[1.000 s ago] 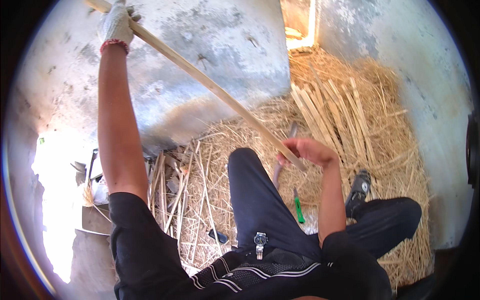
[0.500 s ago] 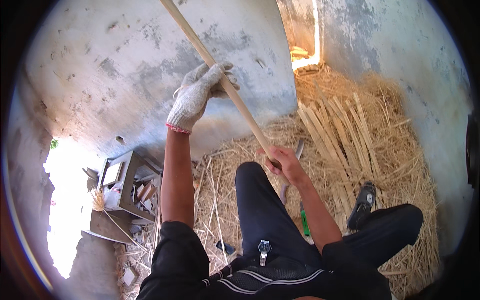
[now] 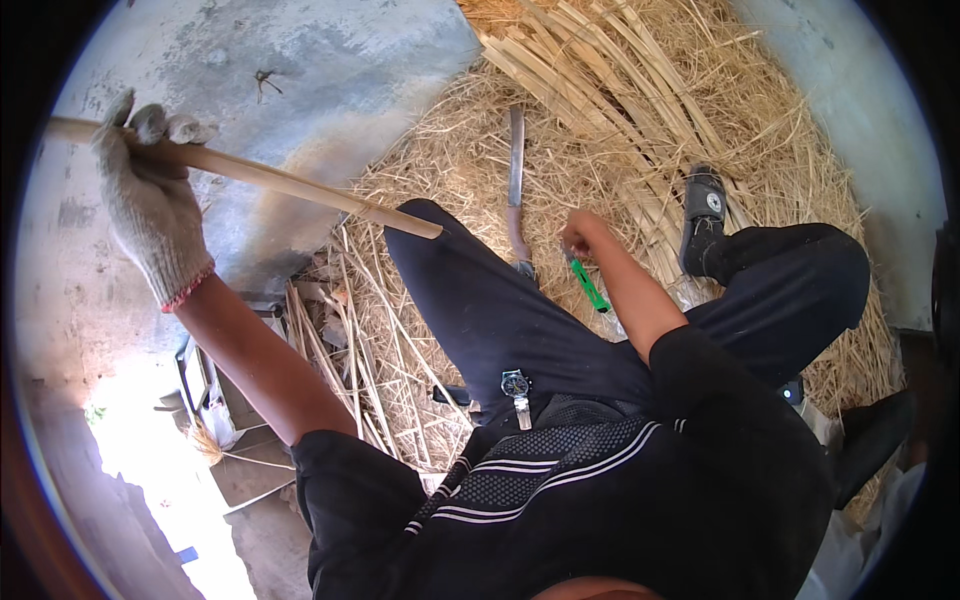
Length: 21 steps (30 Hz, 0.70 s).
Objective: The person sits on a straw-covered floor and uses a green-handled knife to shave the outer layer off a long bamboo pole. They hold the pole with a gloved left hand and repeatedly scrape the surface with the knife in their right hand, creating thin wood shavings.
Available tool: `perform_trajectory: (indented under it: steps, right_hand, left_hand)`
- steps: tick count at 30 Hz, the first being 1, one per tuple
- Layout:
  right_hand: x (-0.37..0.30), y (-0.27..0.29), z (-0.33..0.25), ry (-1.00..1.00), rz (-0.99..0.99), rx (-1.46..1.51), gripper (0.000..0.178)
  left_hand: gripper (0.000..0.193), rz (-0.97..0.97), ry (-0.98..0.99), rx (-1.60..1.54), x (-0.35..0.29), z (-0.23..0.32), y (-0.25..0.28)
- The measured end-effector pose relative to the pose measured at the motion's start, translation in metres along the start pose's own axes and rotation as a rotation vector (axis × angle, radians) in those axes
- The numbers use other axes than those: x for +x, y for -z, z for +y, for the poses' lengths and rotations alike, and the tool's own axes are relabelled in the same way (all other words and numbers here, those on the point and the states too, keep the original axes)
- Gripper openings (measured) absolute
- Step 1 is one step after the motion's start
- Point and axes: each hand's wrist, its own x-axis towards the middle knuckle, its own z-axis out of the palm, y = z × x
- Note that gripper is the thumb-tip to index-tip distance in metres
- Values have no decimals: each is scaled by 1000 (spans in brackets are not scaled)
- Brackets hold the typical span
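Note:
My left hand (image 3: pixel 155 205), in a pale knitted glove, is raised at the far left and curls around a long bamboo strip (image 3: pixel 300 186). The strip slants down to the right, its cut end over my left knee; its other end runs out at the picture's edge. My bare right hand (image 3: pixel 588 236) is low over the straw, fingers closed at the upper end of a green utility knife (image 3: pixel 588 284); the hand hides that end. Left of it, a machete (image 3: pixel 516 165) with a wooden handle lies on the straw.
Loose straw (image 3: pixel 440 160) covers the floor. Split bamboo strips (image 3: pixel 610 80) lie in a bundle ahead, beside my shoe (image 3: pixel 706 205). More thin strips (image 3: pixel 365 330) are left of my leg. A watch (image 3: pixel 516 386) rests on my lap. Walls (image 3: pixel 380 60) stand ahead and right.
My right hand has let go of the bamboo strip and moved down to the green knife. My left hand has swung the strip leftward, and the view has tilted downward.

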Motion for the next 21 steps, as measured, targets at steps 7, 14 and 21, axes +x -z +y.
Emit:
perform_trajectory:
  steps: [7, 14, 21]
  right_hand:
    - [29, -112, 61, -3, 405, -193, 44]
    - [30, -100, 54, 36, 136, -349, 30]
    - [-21, 52, 19, 189, -313, 3, 23]
  left_hand:
    - [35, 101, 10, -105, -15, -18, -30]
    - [32, 118, -43, -93, -16, -7, -33]
    - [37, 162, -35, -77, -5, 16, -32]
